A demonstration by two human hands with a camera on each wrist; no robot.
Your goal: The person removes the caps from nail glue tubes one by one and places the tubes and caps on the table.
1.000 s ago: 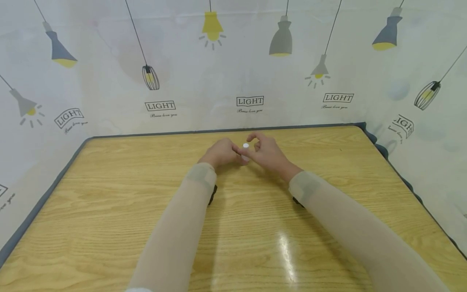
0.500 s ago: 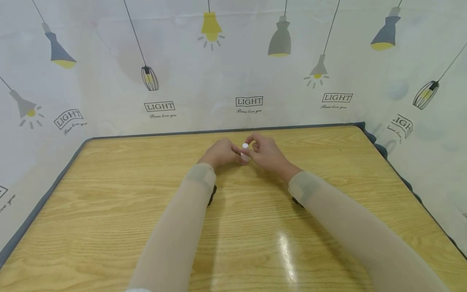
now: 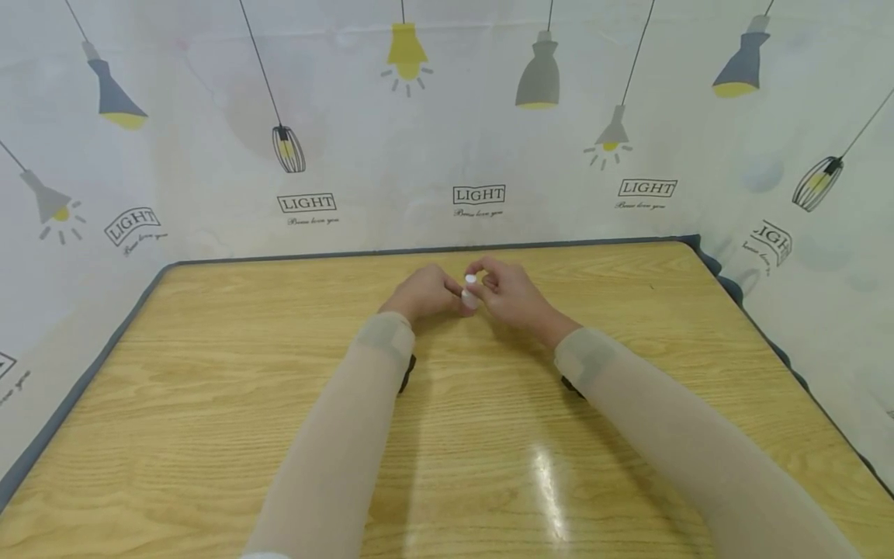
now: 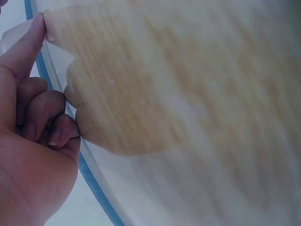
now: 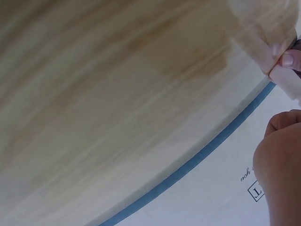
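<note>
Near the far side of the table, both hands meet at a small white bottle [image 3: 469, 300] with a white cap [image 3: 471, 279] on top. My left hand [image 3: 424, 293] holds the bottle's lower part from the left, partly hiding it. In the left wrist view its thumb presses on the pale bottle [image 4: 16, 35], and the other fingers are curled in. From the right, my right hand [image 3: 513, 293] pinches the cap between thumb and index finger. The right wrist view has the white bottle [image 5: 285, 81] at the edge, by the left thumb, with part of the right hand [image 5: 284, 155] below.
A glossy wood-grain table [image 3: 475, 435] spreads under both arms, with a dark blue edge strip. Behind it and at the sides hangs a pale cloth [image 3: 391, 155] printed with lamps.
The right index finger, raised off the cap a second ago, has come in to the cap beside the thumb. The left hand and the bottle stay nearly in place.
</note>
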